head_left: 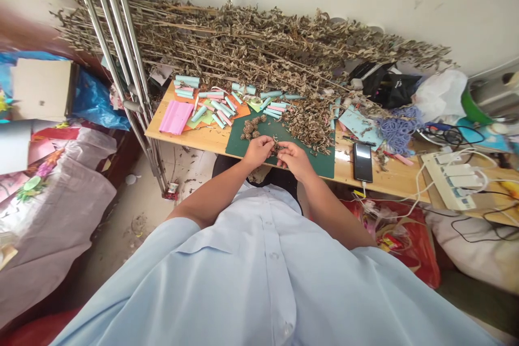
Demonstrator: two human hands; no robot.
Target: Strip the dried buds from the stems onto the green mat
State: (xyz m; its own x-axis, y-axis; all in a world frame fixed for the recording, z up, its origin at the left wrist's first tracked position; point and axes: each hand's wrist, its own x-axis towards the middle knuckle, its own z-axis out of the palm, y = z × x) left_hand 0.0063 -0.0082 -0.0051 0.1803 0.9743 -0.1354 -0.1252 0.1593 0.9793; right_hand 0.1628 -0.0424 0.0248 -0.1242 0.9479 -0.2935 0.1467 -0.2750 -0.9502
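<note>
Left hand [258,151] and right hand [294,161] pinch dried plant matter [276,147] over one green mat [320,165]; one phone [362,162] lies right on the bench [397,179].

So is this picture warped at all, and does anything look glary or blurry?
In the head view, the wide lens bows the metal tubes and makes the shirt loom huge in the foreground; the phone screen carries pale glare; the light is soft, shadows are faint, and nothing looks badly blurred.
</note>
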